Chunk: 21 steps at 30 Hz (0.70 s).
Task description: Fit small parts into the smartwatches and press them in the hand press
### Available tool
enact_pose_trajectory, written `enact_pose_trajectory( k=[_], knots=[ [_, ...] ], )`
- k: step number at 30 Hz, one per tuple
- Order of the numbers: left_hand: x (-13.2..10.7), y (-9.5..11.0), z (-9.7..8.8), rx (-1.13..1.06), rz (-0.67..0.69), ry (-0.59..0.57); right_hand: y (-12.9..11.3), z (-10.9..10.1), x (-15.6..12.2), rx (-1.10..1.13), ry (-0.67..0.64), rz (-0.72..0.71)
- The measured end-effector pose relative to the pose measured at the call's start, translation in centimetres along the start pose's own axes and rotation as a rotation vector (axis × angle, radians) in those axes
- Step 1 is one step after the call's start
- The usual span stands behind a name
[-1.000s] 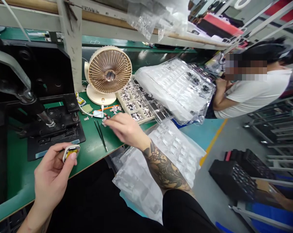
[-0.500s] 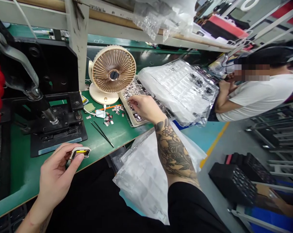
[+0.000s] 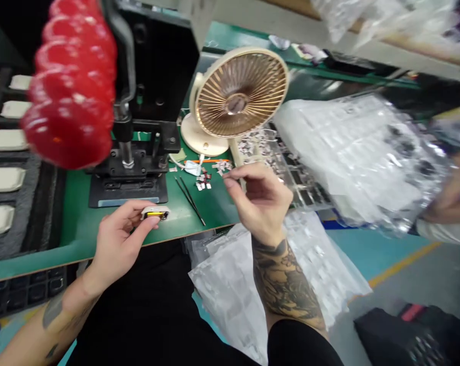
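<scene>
My left hand point(image 3: 119, 241) is closed around a small white device housing point(image 3: 155, 210), thumb on its front edge, with yellow and dark parts showing inside. Over the green bench, my right hand point(image 3: 263, 203) has thumb and index finger pinched together. Whatever sits between those fingertips, if anything, is too small to make out. Black tweezers point(image 3: 192, 202) lie on the bench between the hands. Beyond them is a scatter of small flat pieces point(image 3: 203, 184). A pale tray point(image 3: 235, 152) heaped with similar pieces stands behind my right hand.
At left, a black press point(image 3: 128, 183) has a bulbous red handle point(image 3: 72, 96). Farther left, a dark foam tray point(image 3: 27, 198) holds several white housings. A beige fan point(image 3: 241, 96) stands behind. Plastic-wrapped trays point(image 3: 352, 152) lie at right, near a person's blurred arm point(image 3: 455, 188).
My right hand has come back from the parts tray, fingers pinched. My left hand still holds the housing. The view has swung left, bringing the red handle and foam tray into sight.
</scene>
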State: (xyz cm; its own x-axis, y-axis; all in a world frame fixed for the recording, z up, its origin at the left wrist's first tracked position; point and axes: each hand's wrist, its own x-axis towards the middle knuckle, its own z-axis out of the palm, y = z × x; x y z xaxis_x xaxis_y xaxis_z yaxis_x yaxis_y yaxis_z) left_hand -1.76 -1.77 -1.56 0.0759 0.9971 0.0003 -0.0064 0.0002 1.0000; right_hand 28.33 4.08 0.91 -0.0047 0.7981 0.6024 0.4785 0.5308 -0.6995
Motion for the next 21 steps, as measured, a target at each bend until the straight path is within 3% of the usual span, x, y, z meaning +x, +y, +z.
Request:
enact_pose_trajectory(
  k=[4, 8, 14, 21],
  knots=[
    [0.1, 0.0, 0.2, -0.018, -0.005, 0.006, -3.6, 5.7, -1.4, 0.245, -0.175, -0.04],
    [0.1, -0.1, 0.2, -0.03, 0.024, 0.004, -4.9, 8.7, -2.3, 0.362, -0.18, 0.057],
    [0.1, -0.5, 0.1, 0.001, 0.061, -0.012, -4.8, 9.4, -2.3, 0.363, -0.243, -0.024],
    [0.2, -0.1, 0.0, 0.028, 0.057, -0.002, -5.0, 9.1, -2.1, 0.327, -0.279, 0.043]
  ],
)
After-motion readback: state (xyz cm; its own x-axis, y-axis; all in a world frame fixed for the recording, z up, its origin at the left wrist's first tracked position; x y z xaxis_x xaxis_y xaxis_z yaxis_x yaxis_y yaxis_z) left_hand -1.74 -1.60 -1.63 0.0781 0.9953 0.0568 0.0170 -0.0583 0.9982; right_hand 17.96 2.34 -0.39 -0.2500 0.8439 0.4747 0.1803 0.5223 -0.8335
